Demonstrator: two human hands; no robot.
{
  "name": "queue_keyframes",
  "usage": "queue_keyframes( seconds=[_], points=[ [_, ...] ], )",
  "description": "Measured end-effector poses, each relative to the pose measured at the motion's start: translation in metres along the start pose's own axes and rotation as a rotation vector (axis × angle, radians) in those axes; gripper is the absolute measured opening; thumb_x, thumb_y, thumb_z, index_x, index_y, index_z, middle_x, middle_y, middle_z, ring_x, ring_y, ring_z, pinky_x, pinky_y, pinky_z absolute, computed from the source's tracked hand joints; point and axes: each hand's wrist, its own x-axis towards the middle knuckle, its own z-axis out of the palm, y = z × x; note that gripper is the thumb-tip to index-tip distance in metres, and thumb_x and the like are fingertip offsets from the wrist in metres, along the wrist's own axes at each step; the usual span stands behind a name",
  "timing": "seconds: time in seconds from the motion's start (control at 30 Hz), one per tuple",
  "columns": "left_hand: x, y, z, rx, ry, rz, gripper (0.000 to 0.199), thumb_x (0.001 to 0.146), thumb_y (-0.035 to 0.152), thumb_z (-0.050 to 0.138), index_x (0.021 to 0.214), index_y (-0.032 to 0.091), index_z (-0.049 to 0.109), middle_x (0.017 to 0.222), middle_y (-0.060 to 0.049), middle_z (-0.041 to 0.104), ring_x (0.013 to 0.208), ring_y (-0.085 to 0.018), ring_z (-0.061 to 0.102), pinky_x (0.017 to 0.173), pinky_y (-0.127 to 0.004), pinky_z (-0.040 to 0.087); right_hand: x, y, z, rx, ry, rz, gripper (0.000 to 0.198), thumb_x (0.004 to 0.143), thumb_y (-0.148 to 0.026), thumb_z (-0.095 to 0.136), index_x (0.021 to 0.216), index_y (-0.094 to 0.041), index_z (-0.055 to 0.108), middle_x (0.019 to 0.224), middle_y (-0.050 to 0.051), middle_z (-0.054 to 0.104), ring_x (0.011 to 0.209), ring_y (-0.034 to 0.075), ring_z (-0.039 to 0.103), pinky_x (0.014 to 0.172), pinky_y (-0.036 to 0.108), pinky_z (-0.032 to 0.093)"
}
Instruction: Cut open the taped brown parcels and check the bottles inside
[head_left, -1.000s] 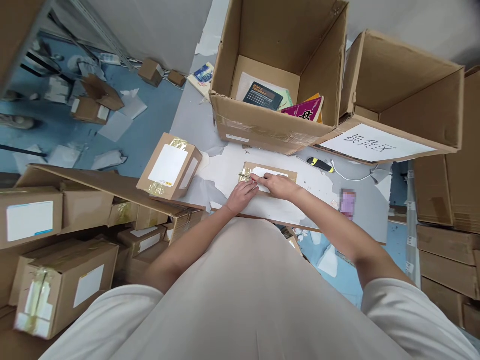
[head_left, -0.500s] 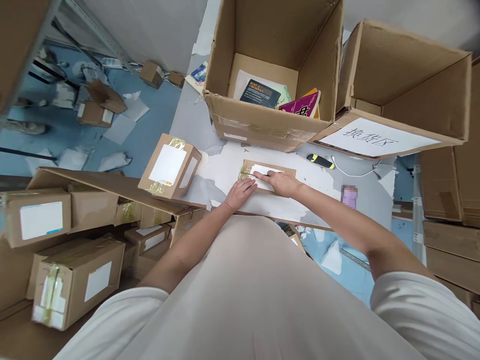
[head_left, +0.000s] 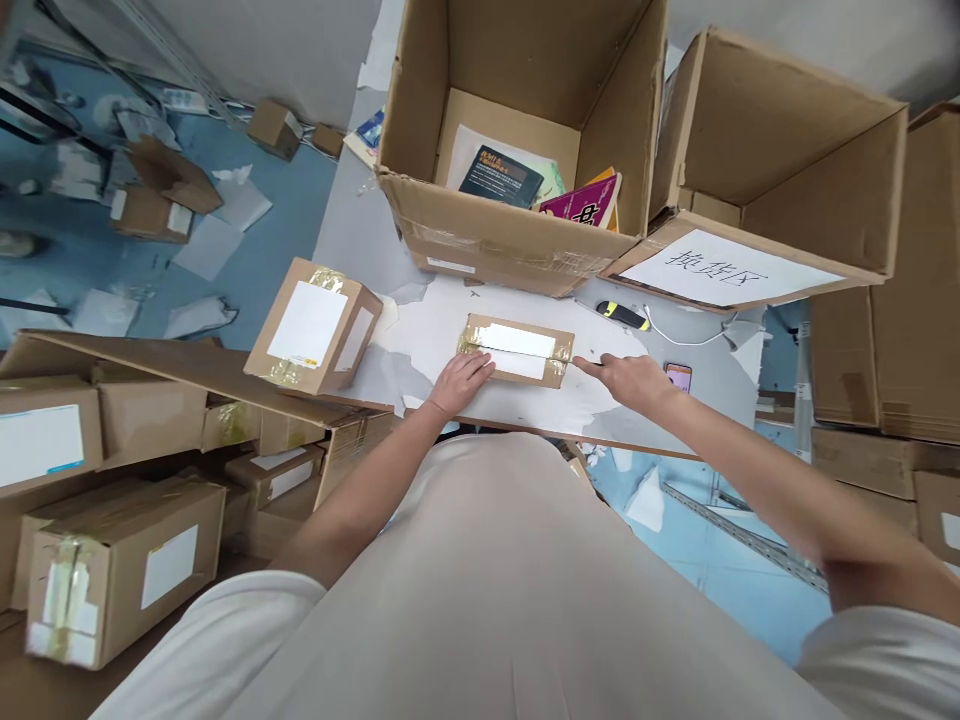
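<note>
A small flat cardboard box (head_left: 517, 376) lies on the table in front of me, with a white label and yellowish tape at both ends. A dark slit runs lengthwise across its top. My left hand (head_left: 461, 383) rests on the box's front left corner, fingers stretched out over its edge. Just past the right end, my right hand (head_left: 628, 380) is closed around a thin dark tool (head_left: 586, 364), blade-like and mostly hidden by the fingers. Its tip points left, close to the box's right end; I cannot tell whether they touch.
Behind stands a large open carton (head_left: 517, 235) with several books inside. To its right is another open carton (head_left: 780, 170) bearing a handwritten sheet. A black-yellow cutter (head_left: 622, 315) and phone (head_left: 679, 377) lie rightward. A taped box (head_left: 311, 325) stands left, above a carton of parcels (head_left: 127, 550).
My right hand has moved right, from over the box's label to beyond its right end, with the thin tool. The left hand stays on the box. The view has shifted slightly.
</note>
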Motion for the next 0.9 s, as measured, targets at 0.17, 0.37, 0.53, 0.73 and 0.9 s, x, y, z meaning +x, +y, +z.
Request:
queue_keyframes(
  seconds=[0.17,0.37,0.53,0.73,0.9],
  points=[
    [0.001,0.003,-0.002,0.055,0.017,0.001,0.026,0.094,0.026,0.044,0.108,0.02,0.064,0.116,-0.012,0.066,0.116,-0.023,0.056,0.095,-0.043,0.046,-0.024,0.014,0.032,0.046,0.087,0.039,0.073,0.086,-0.003,0.031,0.149,-0.037,0.019,0.109,0.015,0.062,0.079,0.023,0.068,0.063,0.031,0.044],
    [0.008,0.013,-0.023,0.129,-0.113,-0.014,0.029,0.092,0.031,0.044,0.113,0.022,0.061,0.118,-0.012,0.063,0.116,-0.025,0.054,0.094,-0.044,0.041,-0.04,0.026,0.103,0.768,0.299,0.152,0.06,0.09,-0.02,0.04,0.147,-0.033,0.028,0.103,0.007,0.066,0.072,0.018,0.065,0.067,0.032,0.051],
    [0.038,0.025,-0.046,0.267,-0.237,-0.019,0.079,0.069,0.06,0.066,0.133,0.016,0.047,0.136,-0.02,0.047,0.128,-0.037,0.04,0.105,-0.052,0.024,-0.007,-0.019,0.133,1.785,0.332,0.257,0.066,0.089,-0.03,0.046,0.15,-0.029,0.021,0.092,0.002,0.064,0.053,0.008,0.057,0.054,0.025,0.054],
    [0.076,0.026,-0.039,0.308,-0.343,-0.057,0.128,0.043,0.071,0.075,0.145,0.012,0.026,0.148,-0.026,0.029,0.137,-0.046,0.02,0.108,-0.058,0.011,0.009,-0.053,0.13,2.065,0.361,0.181,0.069,0.086,-0.034,0.052,0.149,-0.03,0.024,0.088,0.001,0.058,0.053,0.006,0.055,0.051,0.023,0.051],
    [0.079,0.025,-0.032,0.298,-0.336,-0.09,0.126,0.044,0.07,0.075,0.145,0.012,0.028,0.142,-0.025,0.037,0.132,-0.045,0.029,0.108,-0.06,0.009,0.012,-0.038,0.129,2.043,0.332,0.101,0.067,0.086,-0.031,0.053,0.148,-0.029,0.026,0.081,-0.001,0.058,0.049,0.006,0.054,0.047,0.022,0.048]
  ],
)
